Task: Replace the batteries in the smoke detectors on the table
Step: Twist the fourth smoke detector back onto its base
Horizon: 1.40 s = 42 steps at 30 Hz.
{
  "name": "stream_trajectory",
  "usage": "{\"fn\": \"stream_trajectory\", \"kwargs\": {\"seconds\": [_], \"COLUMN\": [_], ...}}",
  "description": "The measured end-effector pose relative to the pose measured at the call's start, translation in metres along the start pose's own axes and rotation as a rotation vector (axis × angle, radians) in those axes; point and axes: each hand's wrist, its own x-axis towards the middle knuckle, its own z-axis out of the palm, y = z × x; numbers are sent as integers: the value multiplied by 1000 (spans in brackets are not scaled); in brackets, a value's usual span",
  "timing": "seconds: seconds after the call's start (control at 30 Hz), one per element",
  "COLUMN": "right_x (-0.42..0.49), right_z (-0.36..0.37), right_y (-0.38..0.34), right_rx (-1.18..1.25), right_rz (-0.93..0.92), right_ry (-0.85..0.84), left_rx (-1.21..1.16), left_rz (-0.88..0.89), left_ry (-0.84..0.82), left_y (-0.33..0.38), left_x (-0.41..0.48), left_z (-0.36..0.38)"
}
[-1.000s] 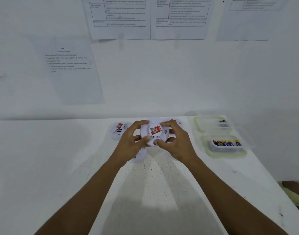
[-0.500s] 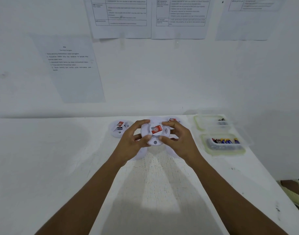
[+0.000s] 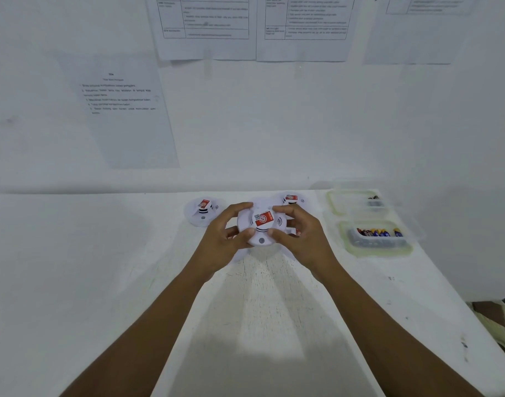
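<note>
A round white smoke detector (image 3: 262, 224) with a red sticker is held above the white table (image 3: 102, 267), its face turned up towards me. My left hand (image 3: 221, 239) grips its left rim and my right hand (image 3: 300, 239) grips its right rim. A second detector (image 3: 203, 211) lies on the table to the left. A third detector (image 3: 291, 198) lies behind my right hand. More white detector parts lie under my hands, mostly hidden. A clear tub of batteries (image 3: 377, 233) stands at the right.
Behind the battery tub stands another clear tub (image 3: 354, 199) with a few dark batteries. The wall rises right behind the table, with printed sheets taped on it. The table's right edge runs diagonally near the tubs.
Both hands have stayed on the detector; it has tilted slightly, so its small front button now shows lower. My fingers have shifted a little on the rim.
</note>
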Motion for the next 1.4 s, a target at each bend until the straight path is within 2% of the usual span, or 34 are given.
{"fn": "stream_trajectory", "kwargs": {"seconds": [1.4], "right_x": [-3], "right_z": [-5], "right_y": [0], "right_rx": [-9], "right_rz": [2], "right_ry": [-1], "left_rx": [-21], "left_rz": [-6], "left_ry": [-1], "left_y": [-8], "left_x": [1], "left_z": [7]}}
